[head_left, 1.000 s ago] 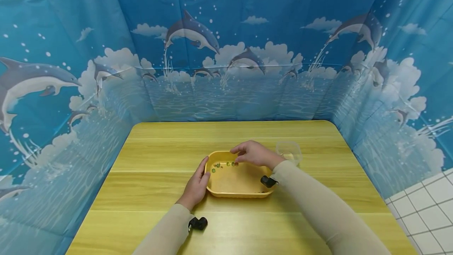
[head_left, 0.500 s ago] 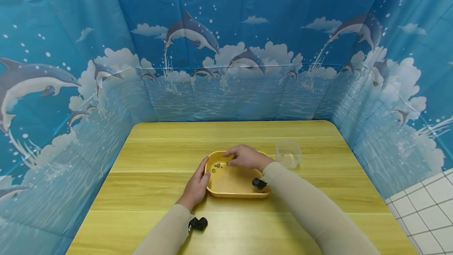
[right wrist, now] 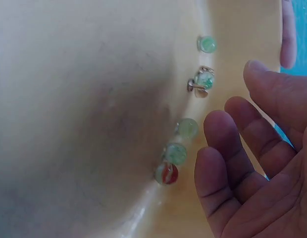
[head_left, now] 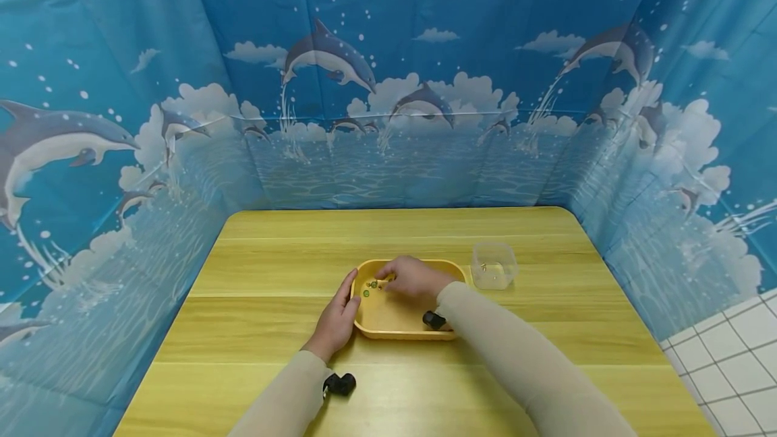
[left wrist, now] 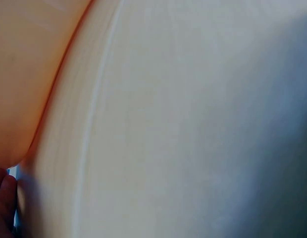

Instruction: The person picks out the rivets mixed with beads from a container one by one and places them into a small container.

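A yellow plastic tray point(head_left: 388, 335) lies on the table. My left hand point(head_left: 335, 321) holds its left side, fingers along the outer wall and thumb at the rim. My right hand point(head_left: 415, 276) reaches into the tray over the far wall. In the right wrist view its fingers point(right wrist: 220, 131) are loosely bent and hold nothing, close beside a row of glass marbles. Green marbles point(right wrist: 187, 128) and a red-streaked marble point(right wrist: 168, 174) lie along the tray's edge. Small gold metal pieces point(right wrist: 197, 86) sit against one green marble. In the head view my right hand hides some marbles.
A clear plastic box point(head_left: 494, 266) with small gold pieces inside stands right of the tray. The wooden table point(head_left: 267, 268) spreads around both, with a blue dolphin curtain point(head_left: 400, 154) behind and at the sides.
My right hand has moved left along the tray's far side, past the red marble, towards the left-hand marbles. The clear box has come into full view. My left hand stays put.
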`<action>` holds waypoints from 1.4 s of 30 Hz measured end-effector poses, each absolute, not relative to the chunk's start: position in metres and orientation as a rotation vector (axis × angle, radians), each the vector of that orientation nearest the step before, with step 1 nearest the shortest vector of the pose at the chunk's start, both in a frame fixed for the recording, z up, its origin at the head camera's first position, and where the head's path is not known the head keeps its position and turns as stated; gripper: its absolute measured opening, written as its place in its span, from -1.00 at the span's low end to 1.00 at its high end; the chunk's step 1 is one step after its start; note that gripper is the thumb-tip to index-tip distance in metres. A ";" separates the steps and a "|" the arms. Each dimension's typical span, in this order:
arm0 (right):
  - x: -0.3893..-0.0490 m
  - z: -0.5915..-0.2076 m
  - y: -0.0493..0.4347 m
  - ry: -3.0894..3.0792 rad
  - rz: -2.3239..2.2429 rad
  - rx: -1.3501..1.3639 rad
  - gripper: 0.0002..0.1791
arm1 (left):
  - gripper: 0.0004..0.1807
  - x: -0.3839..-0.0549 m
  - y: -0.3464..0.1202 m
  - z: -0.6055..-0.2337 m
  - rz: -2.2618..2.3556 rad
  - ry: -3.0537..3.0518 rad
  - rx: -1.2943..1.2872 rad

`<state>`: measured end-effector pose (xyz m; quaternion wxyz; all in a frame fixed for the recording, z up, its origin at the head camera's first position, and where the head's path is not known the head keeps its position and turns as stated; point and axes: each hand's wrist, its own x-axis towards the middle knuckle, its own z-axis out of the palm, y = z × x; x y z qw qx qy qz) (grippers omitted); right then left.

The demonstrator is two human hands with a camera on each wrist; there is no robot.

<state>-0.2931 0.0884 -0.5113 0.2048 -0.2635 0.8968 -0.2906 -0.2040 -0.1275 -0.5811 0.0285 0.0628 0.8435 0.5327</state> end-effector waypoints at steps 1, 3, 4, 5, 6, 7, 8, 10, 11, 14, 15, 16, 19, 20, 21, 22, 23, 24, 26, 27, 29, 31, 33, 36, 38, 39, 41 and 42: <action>-0.294 -0.513 0.088 2.498 -0.808 -0.735 -0.64 | -0.36 -0.204 -0.127 -0.581 1.639 2.604 0.188; -0.294 -0.517 0.086 2.498 -0.809 -0.740 -0.65 | -0.36 -0.204 -0.127 -0.581 1.635 2.605 0.180; -0.294 -0.518 0.086 2.498 -0.812 -0.746 -0.65 | -0.36 -0.204 -0.127 -0.580 1.633 2.606 0.180; -0.295 -0.520 0.085 2.502 -0.809 -0.753 -0.66 | -0.36 -0.204 -0.127 -0.580 1.631 2.606 0.179; -0.295 -0.521 0.084 2.509 -0.803 -0.764 -0.67 | -0.36 -0.204 -0.127 -0.580 1.632 2.608 0.182; -0.295 -0.521 0.084 2.515 -0.794 -0.769 -0.67 | -0.36 -0.203 -0.127 -0.580 1.633 2.607 0.184; -0.295 -0.522 0.083 2.518 -0.791 -0.768 -0.67 | -0.36 -0.203 -0.127 -0.579 1.636 2.607 0.189; -0.294 -0.524 0.082 2.519 -0.785 -0.760 -0.67 | -0.36 -0.203 -0.127 -0.579 1.636 2.608 0.193; -0.294 -0.525 0.082 2.520 -0.781 -0.753 -0.67 | -0.36 -0.203 -0.127 -0.579 1.637 2.608 0.195; -0.293 -0.528 0.081 2.525 -0.777 -0.750 -0.66 | -0.36 -0.203 -0.127 -0.578 1.642 2.605 0.197; -0.293 -0.528 0.080 2.531 -0.764 -0.760 -0.66 | -0.36 -0.203 -0.127 -0.578 1.645 2.602 0.198; -0.293 -0.529 0.080 2.536 -0.756 -0.764 -0.66 | -0.36 -0.203 -0.127 -0.578 1.648 2.600 0.199; -0.291 -0.527 0.078 2.556 -0.721 -0.796 -0.67 | -0.36 -0.203 -0.126 -0.578 1.661 2.595 0.203; -0.291 -0.527 0.077 2.558 -0.711 -0.795 -0.67 | -0.36 -0.204 -0.126 -0.579 1.664 2.593 0.204; -0.290 -0.527 0.076 2.560 -0.705 -0.794 -0.67 | -0.36 -0.204 -0.126 -0.579 1.665 2.593 0.204; -0.290 -0.527 0.076 2.561 -0.704 -0.794 -0.67 | -0.36 -0.204 -0.126 -0.579 1.666 2.592 0.201; -0.289 -0.528 0.075 2.561 -0.698 -0.796 -0.67 | -0.36 -0.204 -0.126 -0.579 1.667 2.591 0.201; -0.290 -0.528 0.075 2.560 -0.696 -0.795 -0.66 | -0.36 -0.204 -0.126 -0.580 1.668 2.590 0.199; -0.290 -0.530 0.074 2.561 -0.685 -0.804 -0.65 | -0.36 -0.205 -0.126 -0.580 1.668 2.590 0.195; -0.290 -0.530 0.074 2.563 -0.677 -0.813 -0.65 | -0.36 -0.205 -0.126 -0.581 1.670 2.590 0.193; -0.290 -0.532 0.073 2.570 -0.661 -0.833 -0.64 | -0.36 -0.205 -0.126 -0.581 1.669 2.591 0.190; -0.291 -0.533 0.072 2.581 -0.645 -0.854 -0.65 | -0.36 -0.206 -0.126 -0.582 1.669 2.591 0.188; -0.292 -0.534 0.071 2.591 -0.631 -0.870 -0.65 | -0.36 -0.206 -0.126 -0.582 1.671 2.592 0.190; -0.293 -0.537 0.070 2.607 -0.607 -0.884 -0.66 | -0.36 -0.206 -0.126 -0.583 1.673 2.597 0.197; -0.293 -0.538 0.069 2.620 -0.587 -0.896 -0.67 | -0.36 -0.206 -0.126 -0.584 1.673 2.600 0.196; -0.293 -0.538 0.069 2.624 -0.579 -0.900 -0.68 | -0.36 -0.206 -0.126 -0.584 1.672 2.602 0.195; -0.293 -0.538 0.068 2.627 -0.570 -0.906 -0.68 | -0.36 -0.206 -0.127 -0.585 1.669 2.608 0.197; -0.293 -0.538 0.067 2.629 -0.569 -0.910 -0.69 | -0.36 -0.206 -0.127 -0.585 1.666 2.614 0.197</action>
